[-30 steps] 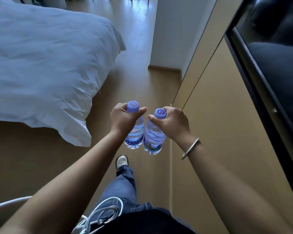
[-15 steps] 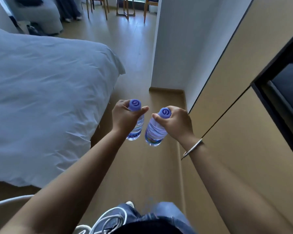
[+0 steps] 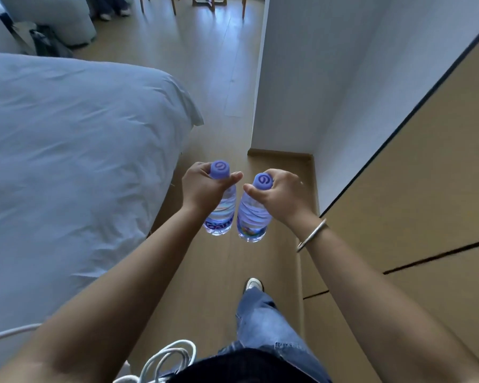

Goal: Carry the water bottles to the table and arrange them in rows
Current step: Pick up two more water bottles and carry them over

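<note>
Left hand: the left hand (image 3: 202,186) has its fingers curled round the neck of the left bottle (image 3: 220,208), thumb lying across just under the purple cap.
Right hand: the right hand (image 3: 281,194) grips the right bottle (image 3: 252,217) the same way, at the neck below its cap.
Bottles: both hang upright in the air over the floor (image 3: 205,64), side by side, with a narrow gap between them; no table top is in view.
Slip risk: each bottle hangs by its neck alone with nothing under its base, so a loosened grip would likely drop it on the hard floor.
Knock risk: the two bottles are so close that a swing in stride could bump them together and jolt a hold.
Left side: the bed (image 3: 67,161) with its hanging sheet narrows the walkway on the left.
Right side: tan cupboard doors (image 3: 412,189) run along the right, and a white wall corner (image 3: 260,106) juts in ahead; a wide elbow could clip either.
Far end: chair legs (image 3: 244,6) stand at the far end of the floor, probably by the table; they may crowd the approach.
Near body: white cables (image 3: 166,357) loop at the waist, near the left arm; they could snag it.
Wrist: a metal bangle (image 3: 311,234) sits on the right wrist, clear of the bottle.
</note>
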`<state>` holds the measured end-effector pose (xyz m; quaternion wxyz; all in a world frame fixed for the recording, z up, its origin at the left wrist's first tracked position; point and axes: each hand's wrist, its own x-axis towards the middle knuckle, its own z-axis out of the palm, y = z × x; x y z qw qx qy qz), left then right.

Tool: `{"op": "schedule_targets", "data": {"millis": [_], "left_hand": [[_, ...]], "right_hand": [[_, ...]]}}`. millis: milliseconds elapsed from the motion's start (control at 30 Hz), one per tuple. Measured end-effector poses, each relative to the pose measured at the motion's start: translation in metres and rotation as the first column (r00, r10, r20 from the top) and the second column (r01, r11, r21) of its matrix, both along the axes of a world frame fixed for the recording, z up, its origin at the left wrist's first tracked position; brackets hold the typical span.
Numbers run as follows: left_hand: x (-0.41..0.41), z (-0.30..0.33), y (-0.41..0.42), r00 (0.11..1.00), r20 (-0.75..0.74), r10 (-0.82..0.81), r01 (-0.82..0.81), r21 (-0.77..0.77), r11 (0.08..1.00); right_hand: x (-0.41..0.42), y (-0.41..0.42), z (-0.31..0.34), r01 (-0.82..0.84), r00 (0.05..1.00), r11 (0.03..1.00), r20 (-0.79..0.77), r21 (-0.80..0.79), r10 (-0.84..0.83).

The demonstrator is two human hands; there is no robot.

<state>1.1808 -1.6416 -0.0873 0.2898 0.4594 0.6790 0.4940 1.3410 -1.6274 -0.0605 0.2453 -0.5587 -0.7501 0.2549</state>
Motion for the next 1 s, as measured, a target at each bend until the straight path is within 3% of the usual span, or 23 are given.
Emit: {"op": "schedule_targets", "data": {"millis": [367, 667, 1000], "left_hand": [[0.003, 0.013, 0.192, 0.988, 0.052, 0.143, -0.145, 0.040, 0.989], [-0.037, 0.001, 0.312, 0.991, 0.040, 0.129, -0.130, 0.021, 0.991], [-0.135, 0.010, 0.516, 0.999, -0.042, -0.002, 0.004, 0.049, 0.999]], "right_hand": [[-0.003, 0.217, 0.009, -0.149, 0.988, 0.988, -0.021, 0.049, 0.150], [-0.042, 0.342, -0.001, -0.159, 0.987, 0.987, -0.026, 0.005, 0.159], [-0.146, 0.529, -0.005, -0.087, 0.996, 0.996, 0.010, 0.003, 0.087]]}}
